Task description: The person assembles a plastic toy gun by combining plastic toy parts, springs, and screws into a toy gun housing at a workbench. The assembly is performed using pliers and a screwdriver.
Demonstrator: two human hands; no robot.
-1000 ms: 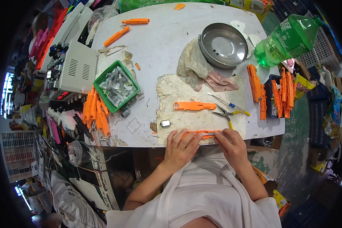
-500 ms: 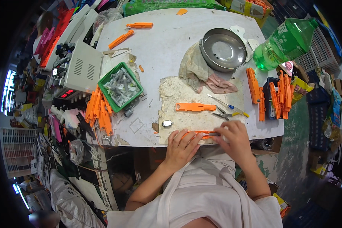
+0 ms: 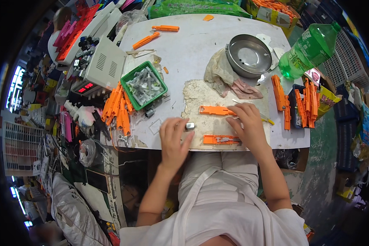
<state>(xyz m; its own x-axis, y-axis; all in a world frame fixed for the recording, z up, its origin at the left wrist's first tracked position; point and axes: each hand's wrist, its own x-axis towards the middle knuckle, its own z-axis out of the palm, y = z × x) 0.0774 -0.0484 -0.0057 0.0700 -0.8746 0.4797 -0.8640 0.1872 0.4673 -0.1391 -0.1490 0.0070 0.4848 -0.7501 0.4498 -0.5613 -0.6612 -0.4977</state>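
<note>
An orange plastic shell half [image 3: 216, 110] lies flat on the worn board, beside my right hand [image 3: 249, 125]. The fingers of that hand are spread and curved over the shell's right end; whether they touch it I cannot tell. Nearer the table's front edge sits a second orange shell [image 3: 217, 140] with small grey parts inside, its right end close to my right wrist. My left hand [image 3: 173, 137] hovers with fingers apart, left of a small silver motor [image 3: 190, 126]. Under my right hand the pliers and screwdriver are mostly hidden; one yellow handle tip [image 3: 269, 121] shows.
A green basket of grey parts [image 3: 163, 91] stands left, beside piled orange shells [image 3: 119, 107] and a beige power unit [image 3: 100, 61]. Back right are a metal bowl [image 3: 250, 55] on a rag [image 3: 217, 71], a green bottle [image 3: 309, 49] and a dark bin of orange pieces [image 3: 306, 102].
My left hand has come off the near orange shell and moved left toward the motor. My right hand has let go of that shell and reached forward to the farther one. The view has shifted slightly.
</note>
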